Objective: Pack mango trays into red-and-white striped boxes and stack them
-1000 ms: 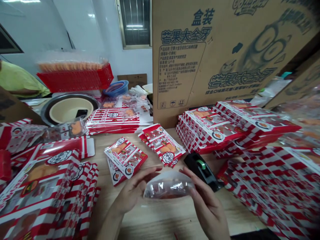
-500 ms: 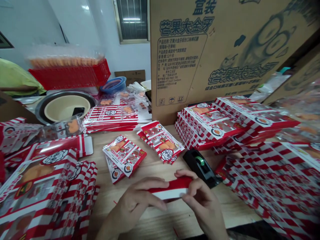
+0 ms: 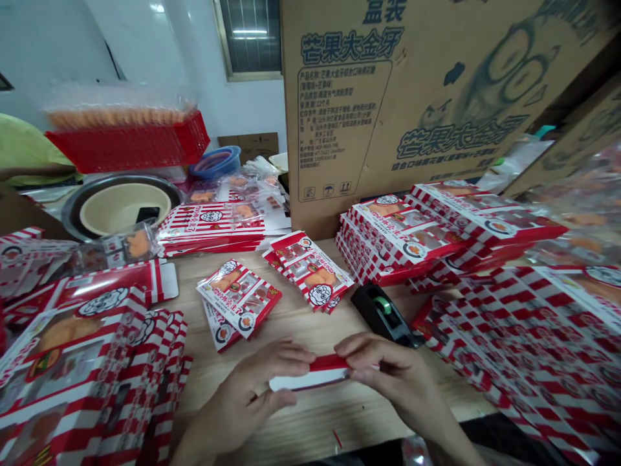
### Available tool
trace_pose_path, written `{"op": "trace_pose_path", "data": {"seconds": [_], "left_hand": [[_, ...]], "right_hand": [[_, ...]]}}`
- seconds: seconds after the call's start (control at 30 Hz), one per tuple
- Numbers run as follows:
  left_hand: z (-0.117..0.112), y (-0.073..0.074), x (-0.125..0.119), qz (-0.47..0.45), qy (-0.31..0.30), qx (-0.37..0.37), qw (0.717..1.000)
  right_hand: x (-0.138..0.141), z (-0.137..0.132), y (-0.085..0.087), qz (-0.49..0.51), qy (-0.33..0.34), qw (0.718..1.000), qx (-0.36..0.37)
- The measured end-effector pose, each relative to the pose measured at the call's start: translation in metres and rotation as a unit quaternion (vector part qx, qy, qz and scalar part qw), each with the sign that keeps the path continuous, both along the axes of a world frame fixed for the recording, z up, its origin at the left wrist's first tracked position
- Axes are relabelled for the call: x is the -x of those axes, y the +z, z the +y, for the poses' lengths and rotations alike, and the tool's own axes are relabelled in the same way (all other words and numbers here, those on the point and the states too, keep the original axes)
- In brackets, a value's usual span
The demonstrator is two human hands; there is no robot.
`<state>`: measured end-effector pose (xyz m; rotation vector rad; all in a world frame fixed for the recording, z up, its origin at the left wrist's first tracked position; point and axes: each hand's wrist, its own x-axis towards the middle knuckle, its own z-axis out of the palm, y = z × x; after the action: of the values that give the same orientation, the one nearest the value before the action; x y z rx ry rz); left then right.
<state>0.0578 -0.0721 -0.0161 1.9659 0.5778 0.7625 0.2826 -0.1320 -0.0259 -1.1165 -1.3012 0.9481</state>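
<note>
Both my hands hold one small red-and-white candy box edge-on just above the wooden table. My left hand grips its left end, fingers curled over the top and thumb underneath. My right hand pinches its right end, fingers pressed together on the red upper edge. Beyond my hands lie two small heaps of the same striped boxes, one heap at centre left and another heap at centre. A black tape dispenser with a green roll sits just beyond my right hand.
Stacks of striped boxes fill the right side and a pile crowds the left. A large printed carton stands behind. Far left are a cream basin, a red basket, a blue bowl and another person's yellow-green sleeve.
A second ago my hands held a clear plastic tray. Half a second ago it was a red-and-white box, now turned more edge-on with my fingers closed tighter on it.
</note>
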Motion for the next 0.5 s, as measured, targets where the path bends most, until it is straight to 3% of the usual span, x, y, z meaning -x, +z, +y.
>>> {"op": "trace_pose_path", "data": {"seconds": [0.13, 0.2, 0.27, 0.37, 0.43, 0.5], "left_hand": [[-0.008, -0.003, 0.003, 0.0, -0.003, 0.092, 0.996], [-0.012, -0.01, 0.003, 0.013, 0.032, 0.136, 0.99], [-0.015, -0.019, 0.001, 0.008, 0.048, 0.159, 0.986], [-0.019, -0.034, -0.004, -0.106, 0.09, 0.14, 0.98], [-0.022, -0.043, -0.008, -0.21, 0.169, 0.089, 0.959], [-0.026, -0.049, -0.01, -0.25, 0.239, 0.022, 0.938]], "right_hand": [[-0.005, 0.0, -0.003, -0.019, 0.032, 0.999, -0.017], [-0.005, -0.002, 0.0, -0.095, 0.02, 0.995, -0.033], [-0.002, -0.004, 0.005, -0.217, 0.01, 0.973, -0.079], [0.006, -0.004, 0.013, -0.349, 0.003, 0.924, -0.157], [0.013, -0.002, 0.016, -0.352, -0.006, 0.923, -0.154], [0.019, 0.0, 0.019, -0.337, -0.01, 0.931, -0.14]]}}
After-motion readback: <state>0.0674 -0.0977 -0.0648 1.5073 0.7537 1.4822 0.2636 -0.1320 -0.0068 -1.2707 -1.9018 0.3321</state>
